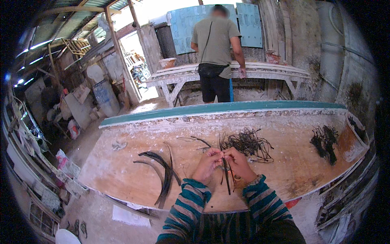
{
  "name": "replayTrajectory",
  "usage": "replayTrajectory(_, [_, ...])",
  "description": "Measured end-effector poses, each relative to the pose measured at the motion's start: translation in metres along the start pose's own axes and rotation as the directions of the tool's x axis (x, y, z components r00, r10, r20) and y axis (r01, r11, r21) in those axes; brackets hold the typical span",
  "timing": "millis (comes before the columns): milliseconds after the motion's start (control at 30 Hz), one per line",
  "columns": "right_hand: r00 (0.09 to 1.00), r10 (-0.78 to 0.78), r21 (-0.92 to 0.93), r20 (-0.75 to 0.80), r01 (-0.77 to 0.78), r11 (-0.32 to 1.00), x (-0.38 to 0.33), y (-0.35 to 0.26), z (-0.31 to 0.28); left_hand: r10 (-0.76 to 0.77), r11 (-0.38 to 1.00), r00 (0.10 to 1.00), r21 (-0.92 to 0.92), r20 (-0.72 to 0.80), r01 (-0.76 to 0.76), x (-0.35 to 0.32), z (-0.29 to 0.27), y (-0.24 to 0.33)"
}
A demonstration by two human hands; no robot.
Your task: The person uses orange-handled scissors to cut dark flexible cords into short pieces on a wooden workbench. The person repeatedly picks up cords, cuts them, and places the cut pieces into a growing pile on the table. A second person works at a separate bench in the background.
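Note:
My left hand (pixel 207 164) and my right hand (pixel 239 163) meet over the table, fingertips pinched together. Between them they hold thin black strips (pixel 226 179), whose ends hang down toward me and poke up past the fingers. What the strips are made of I cannot tell. Left of my hands lies a bundle of long, curved black strips (pixel 164 173). Just beyond my right hand sits a tangled heap of thin black strands (pixel 248 143). Something orange (pixel 232 174) shows partly beside my right palm, too hidden to name.
The wooden tabletop (pixel 118 171) has a raised green far edge (pixel 227 107). Tied black bundles (pixel 325 142) lie at the right, near an orange-brown container (pixel 352 142). Beyond, a person (pixel 217 40) stands facing away at a white-crusted bench (pixel 178 76). A blue barrel (pixel 106 97) stands back left.

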State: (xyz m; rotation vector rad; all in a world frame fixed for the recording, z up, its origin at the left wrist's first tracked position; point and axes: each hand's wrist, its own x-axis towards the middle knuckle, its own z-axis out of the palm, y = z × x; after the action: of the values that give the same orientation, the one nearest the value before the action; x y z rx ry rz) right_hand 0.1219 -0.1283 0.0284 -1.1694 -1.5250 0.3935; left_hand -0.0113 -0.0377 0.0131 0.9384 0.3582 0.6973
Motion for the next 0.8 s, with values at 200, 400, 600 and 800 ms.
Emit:
replayTrajectory(200, [0.995,-0.088,-0.09,-0.057,0.082,0.992,0.001,0.003,0.003,-0.01,1.0,1.0,0.016,-0.029,0.01,0.004,-0.008,-0.004])
replayTrajectory(400, [0.982,-0.125,-0.174,-0.141,0.1,0.98,0.001,0.0,0.003,-0.019,0.998,0.999,-0.057,-0.043,0.017,-0.007,0.012,0.009])
replayTrajectory(600, [0.988,0.028,-0.169,-0.149,-0.053,0.984,-0.002,-0.005,0.009,0.175,0.958,0.974,0.253,-0.145,-0.135,-0.001,0.012,-0.003])
replayTrajectory(800, [0.974,0.07,-0.085,-0.217,-0.091,0.992,-0.002,0.004,0.013,0.432,0.766,0.901,0.544,-0.043,-0.342,0.003,0.013,-0.014])
